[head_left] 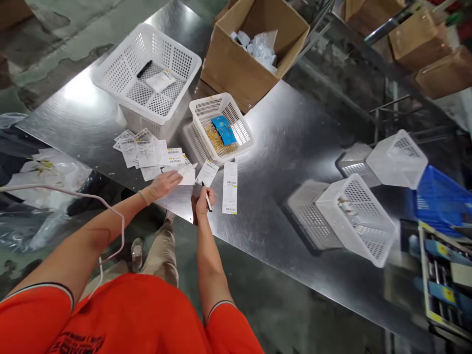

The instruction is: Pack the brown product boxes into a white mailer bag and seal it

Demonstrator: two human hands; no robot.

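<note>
My left hand (166,184) lies flat, fingers stretched out, on a white paper label (186,173) at the near edge of the steel table (287,147). Closed around a black pen (207,197), my right hand (204,200) hovers just right of it, the pen tip near a tilted label (207,172). A long white label strip (230,187) lies to the right of my right hand. A spread of several printed labels (145,150) sits beyond my left hand.
A small white basket (221,125) holds a blue card and gold pins. A large white basket (147,78) and an open cardboard box (254,46) stand behind. Two white baskets (359,219) and a blue crate (440,199) are at the right. A plastic bag (47,172) lies left.
</note>
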